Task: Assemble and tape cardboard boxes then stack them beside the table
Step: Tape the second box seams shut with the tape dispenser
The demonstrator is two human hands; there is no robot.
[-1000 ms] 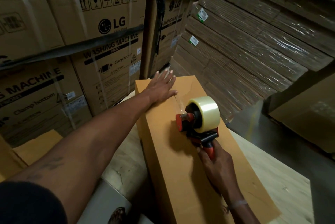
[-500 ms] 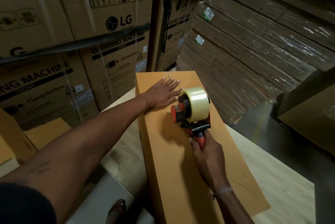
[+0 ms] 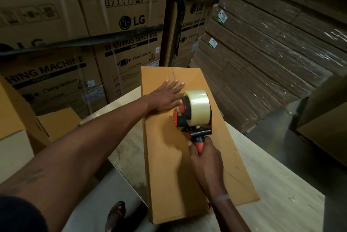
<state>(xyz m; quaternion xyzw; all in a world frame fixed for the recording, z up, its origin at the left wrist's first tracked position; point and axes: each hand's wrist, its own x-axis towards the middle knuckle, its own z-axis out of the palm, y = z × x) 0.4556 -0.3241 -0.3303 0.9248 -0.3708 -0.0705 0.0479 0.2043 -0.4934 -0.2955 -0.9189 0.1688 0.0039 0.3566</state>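
Note:
A long brown cardboard box (image 3: 169, 175) lies on the pale wooden table (image 3: 277, 199), its length running away from me. My left hand (image 3: 165, 96) presses flat on the box's top near the far end, fingers straight. My right hand (image 3: 204, 158) grips the red handle of a tape dispenser (image 3: 193, 117) carrying a roll of clear tape. The dispenser stands on the box's top just right of my left hand, along the centre seam. Clear tape shows faintly beyond it toward the far edge.
Large printed washing machine cartons (image 3: 120, 30) are stacked behind the table. Wrapped bundles of flat cardboard (image 3: 262, 53) rise at the right. More brown boxes (image 3: 18, 115) stand at the left. A sandalled foot (image 3: 116, 214) shows below the table's near edge.
The dispenser has slid along the box top toward me with my right hand. My left hand has drawn back with it, staying flat on the box.

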